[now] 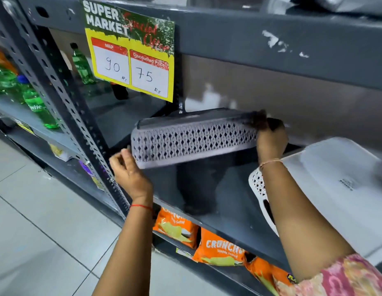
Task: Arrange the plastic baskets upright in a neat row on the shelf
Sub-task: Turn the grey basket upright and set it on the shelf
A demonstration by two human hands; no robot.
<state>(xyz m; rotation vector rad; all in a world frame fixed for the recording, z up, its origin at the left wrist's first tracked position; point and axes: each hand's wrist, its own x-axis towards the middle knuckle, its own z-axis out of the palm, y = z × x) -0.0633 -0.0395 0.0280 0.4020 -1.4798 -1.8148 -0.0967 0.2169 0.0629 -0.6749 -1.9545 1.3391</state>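
the right hand [271, 137] gripped the grey basket [192, 138] by one end. the left hand [130, 169], loosely open, held nothing beside its other end. it looked light and stiff.

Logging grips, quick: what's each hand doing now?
Left hand: open, beside the grey perforated plastic basket.
Right hand: closed on that basket's end.

Grey metal shelving [271, 35], pale tiled floor [36, 231]
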